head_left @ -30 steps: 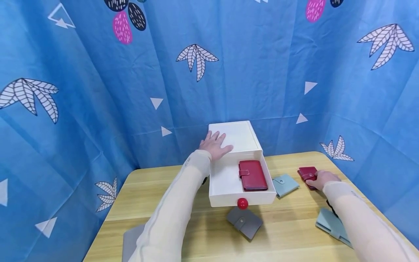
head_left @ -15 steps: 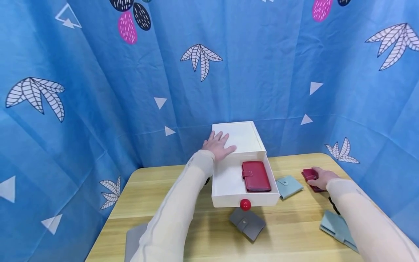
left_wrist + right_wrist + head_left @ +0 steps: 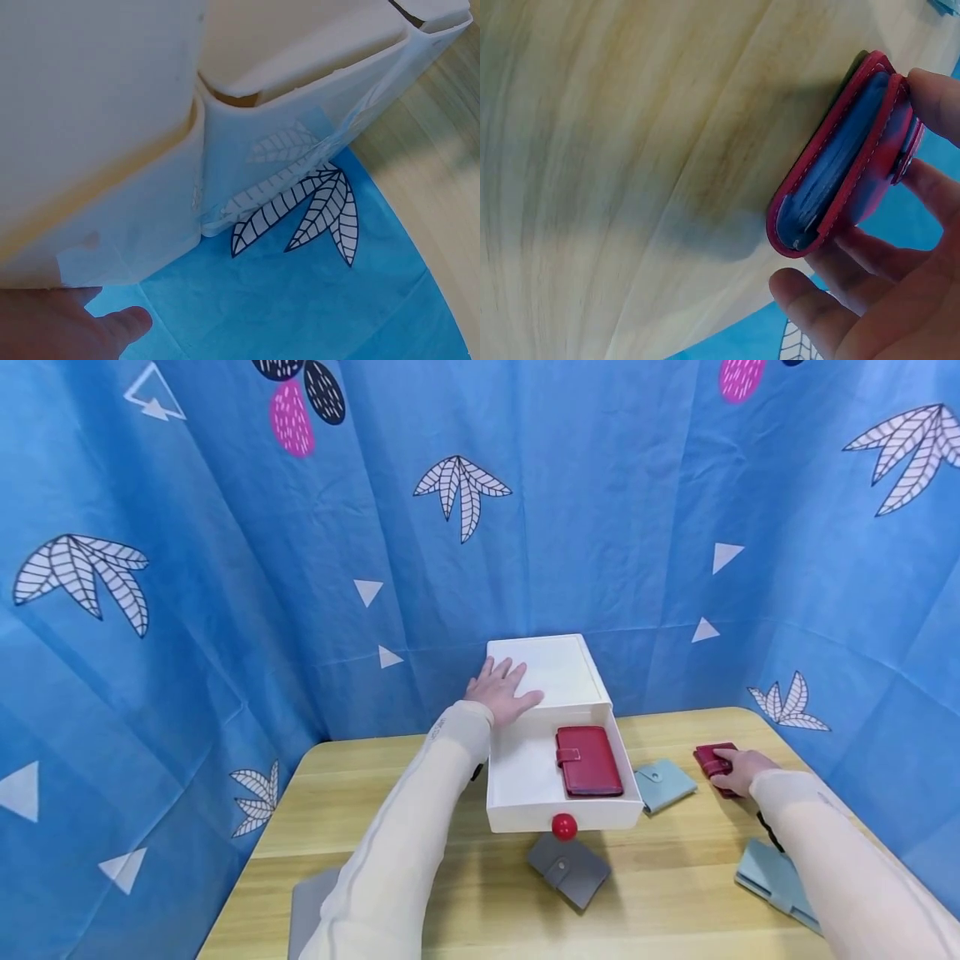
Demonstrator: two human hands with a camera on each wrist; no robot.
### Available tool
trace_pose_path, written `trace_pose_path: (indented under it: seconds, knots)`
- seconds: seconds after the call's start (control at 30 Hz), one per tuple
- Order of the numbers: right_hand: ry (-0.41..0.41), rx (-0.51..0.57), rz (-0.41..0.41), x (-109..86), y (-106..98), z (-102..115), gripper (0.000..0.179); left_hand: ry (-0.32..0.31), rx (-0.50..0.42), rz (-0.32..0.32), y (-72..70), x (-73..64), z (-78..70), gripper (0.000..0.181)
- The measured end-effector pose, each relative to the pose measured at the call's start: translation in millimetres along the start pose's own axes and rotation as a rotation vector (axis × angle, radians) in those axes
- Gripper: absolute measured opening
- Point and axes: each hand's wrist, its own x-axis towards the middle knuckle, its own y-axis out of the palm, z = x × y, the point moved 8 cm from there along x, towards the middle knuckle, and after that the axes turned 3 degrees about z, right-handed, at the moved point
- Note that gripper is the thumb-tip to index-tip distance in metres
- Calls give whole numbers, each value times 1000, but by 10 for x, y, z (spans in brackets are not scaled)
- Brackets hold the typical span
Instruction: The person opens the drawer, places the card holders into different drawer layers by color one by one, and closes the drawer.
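My left hand (image 3: 504, 690) rests with spread fingers on the top of a white drawer box (image 3: 558, 664). Its drawer (image 3: 517, 768) is pulled out toward me, with a round red knob (image 3: 564, 827). Inside lies a large red wallet (image 3: 591, 762) with a strap. At the right of the table, my right hand (image 3: 742, 771) has its fingers about a small red card holder (image 3: 711, 758). The right wrist view shows the fingers curled round the card holder (image 3: 840, 157), whose layered inner sleeves face the camera. The left wrist view shows the box's side (image 3: 292, 127) and part of the left hand (image 3: 67, 322).
A light-blue card holder (image 3: 663, 785) lies right of the drawer, a grey one (image 3: 577, 872) in front of it. The right sleeve partly covers a longer light-blue wallet (image 3: 776, 885). A grey item (image 3: 309, 902) is beside the left sleeve. Blue curtain (image 3: 450, 585) hangs behind the table.
The head view has shifted slightly. My right index finger has moved farther onto the small red card holder. The left hand stays on the box top, and the drawer is unchanged.
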Motion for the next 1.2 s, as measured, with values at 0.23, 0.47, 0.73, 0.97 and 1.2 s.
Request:
trace_pose_path:
  seconds: [0.23, 0.47, 0.73, 0.97, 1.2]
  knots:
    - [-29, -27, 10, -86, -14, 37, 79, 1, -8, 0, 3, 15, 9, 78]
    - [-47, -23, 50, -197, -21, 73, 83, -1, -6, 3, 1, 14, 8, 78]
    - [-14, -19, 79, -238, -22, 63, 89, -12, -7, 4, -1, 4, 19, 78]
    - [-13, -13, 82, -253, -28, 47, 91, -7, -24, -1, -2, 6, 2, 77]
    - [-8, -6, 70, -230, -14, 33, 93, -13, -28, 0, -8, -3, 9, 77]
